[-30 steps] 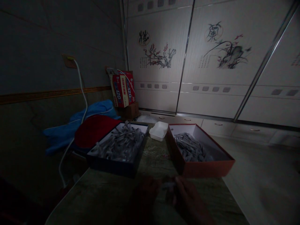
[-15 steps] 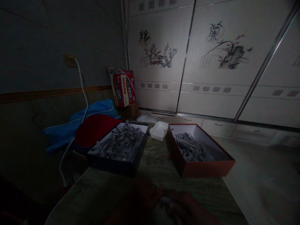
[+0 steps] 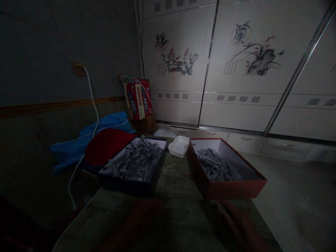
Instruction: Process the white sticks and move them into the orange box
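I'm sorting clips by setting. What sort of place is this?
Most likely a room in a home used for piecework: painted sliding wardrobe doors, a table with two boxes of small grey parts, and clothing heaped beside it.

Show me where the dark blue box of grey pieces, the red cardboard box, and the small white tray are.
Dark blue box of grey pieces (image 3: 126,187): head view, on its near front wall.
Red cardboard box (image 3: 231,193): head view, on its near front wall.
Small white tray (image 3: 176,152): head view, on its near rim.
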Demonstrator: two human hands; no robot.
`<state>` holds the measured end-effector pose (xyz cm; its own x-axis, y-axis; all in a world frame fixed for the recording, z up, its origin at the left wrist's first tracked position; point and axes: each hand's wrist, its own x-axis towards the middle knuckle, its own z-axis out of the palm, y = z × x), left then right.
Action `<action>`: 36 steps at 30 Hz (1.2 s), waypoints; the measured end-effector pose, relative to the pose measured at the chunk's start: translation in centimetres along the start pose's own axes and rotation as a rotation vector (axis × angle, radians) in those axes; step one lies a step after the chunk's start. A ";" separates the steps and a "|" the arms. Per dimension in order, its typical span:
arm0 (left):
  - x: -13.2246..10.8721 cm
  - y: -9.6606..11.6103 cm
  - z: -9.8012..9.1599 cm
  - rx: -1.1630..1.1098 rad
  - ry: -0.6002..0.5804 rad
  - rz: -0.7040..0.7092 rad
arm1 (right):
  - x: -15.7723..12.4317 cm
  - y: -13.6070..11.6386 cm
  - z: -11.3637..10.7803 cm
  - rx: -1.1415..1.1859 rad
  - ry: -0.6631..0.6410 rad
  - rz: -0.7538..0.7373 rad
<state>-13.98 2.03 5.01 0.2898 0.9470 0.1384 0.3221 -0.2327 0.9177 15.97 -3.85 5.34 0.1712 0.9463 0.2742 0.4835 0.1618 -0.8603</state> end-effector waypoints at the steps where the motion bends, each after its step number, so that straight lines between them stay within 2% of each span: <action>1: -0.2 0.7 0.5 -0.008 -0.015 -0.027 | -0.4 -0.1 0.4 0.067 -0.019 0.003; 4: -1.2 2.6 3.2 -0.085 -0.069 -0.116 | -1.7 -0.8 3.1 0.276 -0.147 0.107; 8: -2.0 3.1 6.8 -0.291 -0.083 -0.177 | -2.7 -1.7 6.6 0.415 -0.157 0.209; 10: -1.9 2.5 7.6 -0.352 -0.070 -0.183 | -2.6 -2.1 7.2 0.444 -0.198 0.208; 12: -1.7 1.7 7.8 -0.348 -0.055 -0.160 | -2.0 -2.6 6.7 0.429 -0.218 0.176; 14: -1.6 1.0 7.6 -0.313 0.018 -0.091 | -0.7 -3.4 5.2 0.335 -0.153 0.104; 16: -1.6 0.4 7.2 -0.262 0.105 -0.043 | 1.2 -4.0 3.2 0.223 -0.032 0.025; 18: -1.8 -0.1 6.8 -0.207 0.161 -0.104 | 3.9 -4.2 0.9 0.160 0.059 -0.019; 20: -2.0 -0.6 6.5 -0.153 0.171 -0.198 | 6.8 -3.8 -0.9 -0.072 0.235 -0.143; 22: -2.3 -1.1 6.3 -0.124 0.167 -0.248 | 9.6 -2.9 -2.2 -0.299 0.339 -0.226; 26: -2.5 -1.6 5.8 -0.126 0.128 -0.238 | 13.3 -0.6 -3.1 -0.567 0.324 -0.314; 28: -2.5 -1.2 5.3 -0.102 0.148 -0.231 | 13.4 0.3 -3.0 -0.586 0.303 -0.278; 30: -2.2 -0.5 4.5 -0.059 0.183 -0.213 | 12.2 0.8 -2.5 -0.539 0.322 -0.229; 33: -1.0 1.2 2.4 0.038 0.218 -0.099 | 8.6 1.1 -0.7 -0.425 0.305 -0.209; 36: 1.3 2.5 -1.0 0.261 0.275 0.049 | 4.5 1.9 2.3 -0.308 0.207 -0.137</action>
<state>-13.73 2.93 7.89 0.0695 0.9491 0.3073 0.5425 -0.2944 0.7868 15.74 1.31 3.92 0.2414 0.8400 0.4859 0.7433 0.1619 -0.6491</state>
